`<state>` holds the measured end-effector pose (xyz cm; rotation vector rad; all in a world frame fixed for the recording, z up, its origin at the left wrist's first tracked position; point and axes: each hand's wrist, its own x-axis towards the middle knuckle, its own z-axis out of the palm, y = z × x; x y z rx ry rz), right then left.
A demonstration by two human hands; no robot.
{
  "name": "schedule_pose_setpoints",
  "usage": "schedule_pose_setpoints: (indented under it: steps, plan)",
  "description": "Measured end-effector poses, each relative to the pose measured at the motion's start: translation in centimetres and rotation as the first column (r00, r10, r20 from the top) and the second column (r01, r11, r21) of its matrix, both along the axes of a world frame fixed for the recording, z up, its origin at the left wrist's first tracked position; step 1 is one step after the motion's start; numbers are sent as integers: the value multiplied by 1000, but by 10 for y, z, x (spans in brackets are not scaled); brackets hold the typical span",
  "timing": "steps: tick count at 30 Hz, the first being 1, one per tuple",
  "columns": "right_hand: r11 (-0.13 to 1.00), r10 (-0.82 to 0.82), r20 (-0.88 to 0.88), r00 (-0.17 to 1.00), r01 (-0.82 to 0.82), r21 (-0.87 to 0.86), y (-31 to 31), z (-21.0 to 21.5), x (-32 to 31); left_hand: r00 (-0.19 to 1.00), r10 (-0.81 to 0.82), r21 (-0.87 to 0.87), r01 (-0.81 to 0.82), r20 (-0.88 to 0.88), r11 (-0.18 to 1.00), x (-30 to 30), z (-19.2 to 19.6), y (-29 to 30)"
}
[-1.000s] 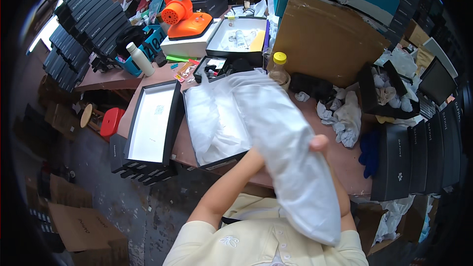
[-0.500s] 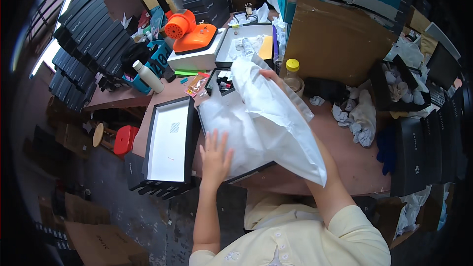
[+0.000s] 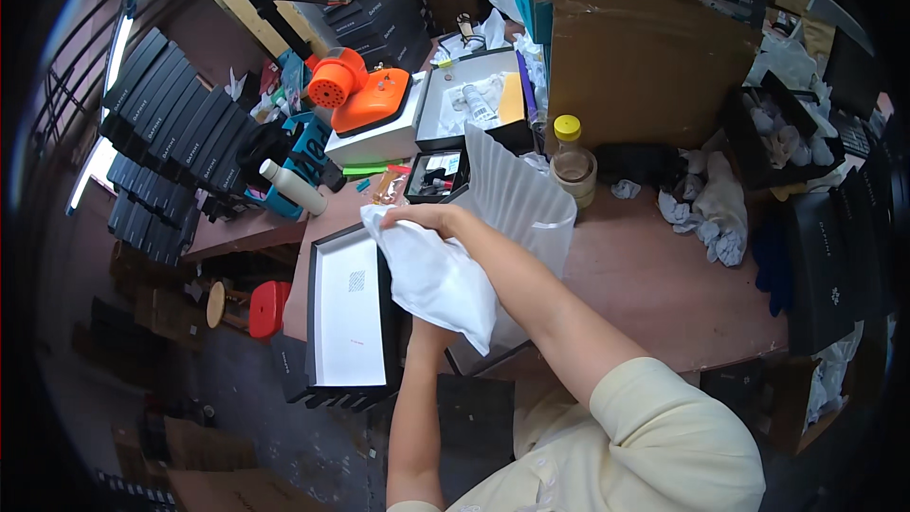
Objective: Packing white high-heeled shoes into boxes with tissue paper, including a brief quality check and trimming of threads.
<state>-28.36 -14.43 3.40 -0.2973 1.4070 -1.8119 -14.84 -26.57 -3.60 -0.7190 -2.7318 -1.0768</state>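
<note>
My right hand point(image 3: 422, 218) grips the top of a white bundle point(image 3: 436, 275), which looks like a soft bag or folded tissue paper. What may be inside it does not show. The bundle covers my left hand, and only the left wrist and forearm point(image 3: 417, 408) come out below it. To its left lies an open black shoebox part point(image 3: 343, 313) with a white inside; the bundle overlaps its right edge. A translucent ribbed packing sheet point(image 3: 517, 199) stands up behind my right forearm, over a dark box partly hidden by my arms.
A jar with a yellow lid point(image 3: 573, 166) stands right of the sheet. Behind are a small black tray point(image 3: 436, 192), a white bottle point(image 3: 292, 187) and an orange lamp-like device point(image 3: 372, 100). Crumpled paper point(image 3: 711, 209) lies at right, beside upright black boxes point(image 3: 825, 256). Another person sits at the back.
My right hand has swung left and toward me with the white bundle, now more compact and beside the shoebox part. My left hand, spread before, has gone behind the bundle.
</note>
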Motion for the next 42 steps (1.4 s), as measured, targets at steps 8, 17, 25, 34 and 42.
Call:
schedule_pose_setpoints:
  steps: [8, 17, 25, 34, 42]
  plan:
    - [559, 384, -723, 575, 478, 678, 10, -34, 19, 996, 92, -479, -85, -10, 874, 26, 32, 10]
    - [585, -175, -958, -228, 758, -288, 133, 111, 174, 911, 380, 421, -411, 158, 809, 68, -12, -5]
    - [596, -285, -924, 255, 802, 38, 223, 27, 187, 909, 99, 580, -339, 405, 741, 108, -2, 54]
    - [528, 438, -811, 388, 619, 582, 148, -19, 217, 693, 551, -589, -707, -465, 392, 95, 69, -68]
    - [437, -160, -975, 152, 897, 68, 230, 64, 294, 914, 376, 465, -402, 152, 789, 154, 166, -15]
